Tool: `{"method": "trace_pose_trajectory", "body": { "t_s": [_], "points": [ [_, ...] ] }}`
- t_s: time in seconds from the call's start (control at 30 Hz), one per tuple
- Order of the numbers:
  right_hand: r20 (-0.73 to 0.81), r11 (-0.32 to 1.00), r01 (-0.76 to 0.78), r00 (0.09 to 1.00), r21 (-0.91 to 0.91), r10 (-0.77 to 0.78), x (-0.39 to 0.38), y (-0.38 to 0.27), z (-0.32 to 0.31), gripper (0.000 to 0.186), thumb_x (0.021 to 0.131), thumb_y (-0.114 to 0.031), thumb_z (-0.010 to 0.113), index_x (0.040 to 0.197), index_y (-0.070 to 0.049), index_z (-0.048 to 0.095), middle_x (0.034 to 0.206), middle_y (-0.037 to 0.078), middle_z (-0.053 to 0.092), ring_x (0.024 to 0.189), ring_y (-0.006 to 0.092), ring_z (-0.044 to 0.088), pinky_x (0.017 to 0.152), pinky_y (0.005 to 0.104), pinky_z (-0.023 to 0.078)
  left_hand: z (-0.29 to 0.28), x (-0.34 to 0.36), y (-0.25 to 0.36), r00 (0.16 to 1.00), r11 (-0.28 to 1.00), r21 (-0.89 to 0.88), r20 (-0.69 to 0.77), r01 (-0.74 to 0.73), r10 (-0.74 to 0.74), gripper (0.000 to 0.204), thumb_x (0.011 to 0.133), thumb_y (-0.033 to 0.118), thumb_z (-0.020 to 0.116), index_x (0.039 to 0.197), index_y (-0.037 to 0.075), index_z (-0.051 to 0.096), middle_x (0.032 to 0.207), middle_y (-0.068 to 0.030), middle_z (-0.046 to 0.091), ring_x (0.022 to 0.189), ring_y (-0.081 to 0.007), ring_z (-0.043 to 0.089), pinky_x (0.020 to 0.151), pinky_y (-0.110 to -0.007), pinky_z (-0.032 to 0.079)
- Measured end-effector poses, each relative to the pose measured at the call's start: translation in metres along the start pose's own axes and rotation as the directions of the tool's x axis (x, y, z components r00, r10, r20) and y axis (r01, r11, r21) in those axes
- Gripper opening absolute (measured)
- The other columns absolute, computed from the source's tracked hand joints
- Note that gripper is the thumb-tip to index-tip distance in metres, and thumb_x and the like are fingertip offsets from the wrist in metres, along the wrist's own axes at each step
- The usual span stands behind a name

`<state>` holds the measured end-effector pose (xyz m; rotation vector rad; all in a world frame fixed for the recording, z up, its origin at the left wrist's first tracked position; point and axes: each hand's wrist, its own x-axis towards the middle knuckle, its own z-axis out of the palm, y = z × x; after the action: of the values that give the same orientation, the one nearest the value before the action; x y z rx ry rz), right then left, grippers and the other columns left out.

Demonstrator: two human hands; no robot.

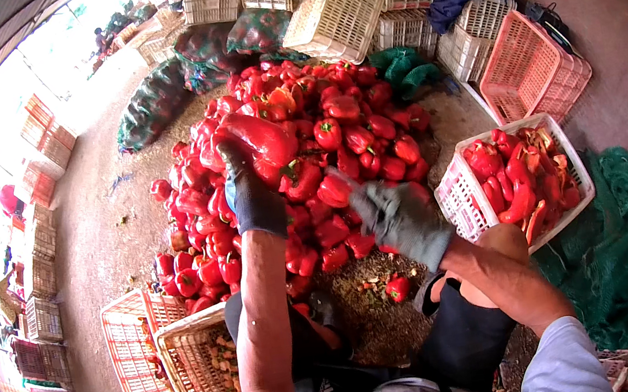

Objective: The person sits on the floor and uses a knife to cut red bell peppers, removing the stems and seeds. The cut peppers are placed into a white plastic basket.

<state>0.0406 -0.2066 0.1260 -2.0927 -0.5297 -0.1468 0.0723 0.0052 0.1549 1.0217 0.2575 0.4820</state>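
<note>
Lower edge: the worker's pale sleeves (563, 366) and bent knees. At lower left, a tan crate (189, 389) and a red-edged crate (132, 377) stand on the floor (107, 251), both containing scraps. Bottom centre: the floor is dark and littered with trimmings, a small pepper (398, 289) lying among them. Centre: the gloved left hand (249, 193) has its fingers closed on a large red pepper (265, 140), held over the heap (346, 191). The gloved right hand (403, 219) lies right of centre, fingers partly curled; whether they grip anything cannot be told. Right: a white crate (461, 194) holds cut peppers (519, 180), with green netting (608, 233) beside it; above, a pink crate (539, 73) lies tilted. Upper centre: filled net sacks (153, 106) rest on the floor behind the heap, with pale crates (339, 14) beyond. Left margin: stacked crates (44, 317) line a bright open side, where people (6, 300) are visible beneath a ribbed roof (15, 46).
</note>
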Motion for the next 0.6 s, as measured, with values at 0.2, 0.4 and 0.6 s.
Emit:
{"method": "trace_pose_trajectory", "body": {
  "t_s": [0.2, 0.4, 0.6],
  "points": [
    [-0.22, 0.954, 0.265, 0.948, 0.138, -0.231, 0.039, 0.001, -0.018, 0.059, 0.092, -0.053, 0.073, 0.126, -0.006, 0.064, 0.098, 0.011, 0.074, 0.092, 0.0181, 0.07, 0.076, 0.0336, 0.056, 0.014, -0.031, -0.03, 0.983, 0.981, 0.192, 0.17, 0.04, -0.073, 0.056, 0.099, 0.056, 0.064, 0.118, 0.004, 0.071, 0.104, -0.0025, 0.072, 0.086, -0.0097, 0.065, 0.073, -0.028, 0.055],
    [0.079, 0.866, -0.043, 0.997, 0.498, 0.004, 0.042, -0.012, -0.038, 0.049, 0.089, -0.041, 0.078, 0.122, -0.006, 0.067, 0.09, 0.002, 0.071, 0.068, 0.0091, 0.061, 0.062, 0.0261, 0.051, 0.008, -0.034, -0.05, 0.907, 0.956, 0.276, 0.371, 0.098, -0.2, 0.053, 0.102, 0.055, 0.059, 0.115, 0.005, 0.07, 0.104, -0.0013, 0.071, 0.086, -0.0095, 0.065, 0.077, -0.029, 0.056],
    [0.354, 0.633, -0.39, 0.916, 0.669, 0.189, 0.034, 0.005, -0.042, 0.032, 0.088, -0.039, 0.08, 0.099, -0.012, 0.067, 0.066, -0.005, 0.06, 0.042, 0.0045, 0.047, 0.039, 0.0217, 0.037, -0.002, -0.018, -0.049, 0.734, 0.879, -0.097, 0.597, 0.466, -0.323, 0.07, 0.102, 0.06, 0.05, 0.145, 0.005, 0.051, 0.137, -0.0114, 0.063, 0.121, -0.0233, 0.064, 0.101, -0.04, 0.056]
  ]
}}
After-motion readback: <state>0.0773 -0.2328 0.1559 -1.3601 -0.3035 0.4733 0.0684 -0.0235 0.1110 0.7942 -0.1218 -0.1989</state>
